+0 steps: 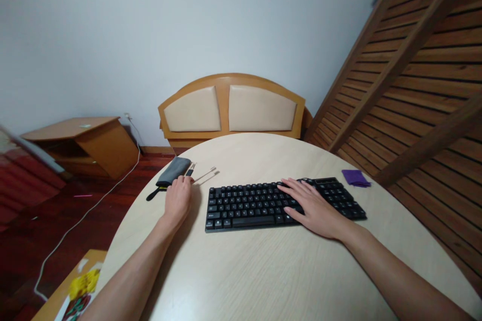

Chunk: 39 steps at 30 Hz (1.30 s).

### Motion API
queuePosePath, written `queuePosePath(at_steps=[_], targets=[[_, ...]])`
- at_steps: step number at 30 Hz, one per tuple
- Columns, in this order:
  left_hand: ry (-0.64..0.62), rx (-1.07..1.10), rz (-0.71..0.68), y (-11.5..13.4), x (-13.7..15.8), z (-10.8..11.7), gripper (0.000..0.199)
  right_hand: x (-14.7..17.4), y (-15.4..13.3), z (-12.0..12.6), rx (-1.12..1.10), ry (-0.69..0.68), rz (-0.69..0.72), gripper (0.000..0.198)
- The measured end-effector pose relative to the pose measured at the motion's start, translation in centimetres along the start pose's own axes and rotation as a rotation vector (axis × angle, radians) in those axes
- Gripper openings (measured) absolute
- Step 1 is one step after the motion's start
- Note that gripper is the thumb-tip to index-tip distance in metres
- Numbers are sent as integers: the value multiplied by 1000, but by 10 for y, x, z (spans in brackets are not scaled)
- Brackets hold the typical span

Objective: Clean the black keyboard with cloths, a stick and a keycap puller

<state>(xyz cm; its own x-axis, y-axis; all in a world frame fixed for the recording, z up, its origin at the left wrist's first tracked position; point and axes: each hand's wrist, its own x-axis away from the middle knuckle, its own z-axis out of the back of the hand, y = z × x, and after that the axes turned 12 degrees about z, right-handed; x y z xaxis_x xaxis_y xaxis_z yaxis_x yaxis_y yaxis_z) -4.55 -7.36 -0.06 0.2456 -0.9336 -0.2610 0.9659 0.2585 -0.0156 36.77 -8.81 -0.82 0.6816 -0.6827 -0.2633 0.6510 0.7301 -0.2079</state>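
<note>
A black full-size keyboard [248,205] lies on the round pale table [233,271]. My right hand [307,205] rests flat over its right part, fingers spread across the keys, hiding some of them. Left of the keyboard, my left hand [178,198] is closed around a wire keycap puller [205,174], whose thin metal prongs point right toward the keyboard's top left corner. Its handle is hidden in my fingers. Just beyond that hand lies a grey pouch [173,170] with a black loop. A small dark tool [190,171] sits beside the pouch, partly hidden.
A folded purple cloth [354,178] lies right of the keyboard. Behind the table stands a wooden headboard with cream panels [262,108]. Wooden slats [410,80] lean at the right. A low cabinet [101,145] and a white cable [86,215] are at left.
</note>
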Motion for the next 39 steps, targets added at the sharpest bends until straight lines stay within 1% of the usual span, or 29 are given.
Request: queuePosePath(at_steps=[2,5,7,11,15,19,22,25,28,31,34,39], targets=[[-8,58,-63,2,3,4,37,1,0,2,-12,-2,16,55],[-69,220,-62,10,6,11,23,2,-2,6,-16,-13,23,51],[-141,299,-47,15,7,18,31,3,-5,8,1,6,23,48],[-214,349,-199,19,7,28,37,4,-9,8,51,67,18,40],[-267,344,-281,14,5,32,39,5,-10,5,67,95,3,38],[-289,307,-311,6,2,35,43,5,-10,2,89,106,-11,37],[-324,262,-307,0,-2,38,43,5,-10,0,94,120,-34,38],[-340,184,-296,-9,-8,39,40,5,-10,-1,96,124,-50,38],[-345,91,-260,-18,-13,36,35,5,-9,-3,99,120,-55,39],[-362,52,-234,-26,-18,33,31,6,-8,-4,97,121,-58,40],[-397,66,-254,-27,-19,31,30,6,-8,-6,89,123,-63,40],[-421,145,-323,-16,-13,31,32,6,-8,-6,82,134,-64,40]])
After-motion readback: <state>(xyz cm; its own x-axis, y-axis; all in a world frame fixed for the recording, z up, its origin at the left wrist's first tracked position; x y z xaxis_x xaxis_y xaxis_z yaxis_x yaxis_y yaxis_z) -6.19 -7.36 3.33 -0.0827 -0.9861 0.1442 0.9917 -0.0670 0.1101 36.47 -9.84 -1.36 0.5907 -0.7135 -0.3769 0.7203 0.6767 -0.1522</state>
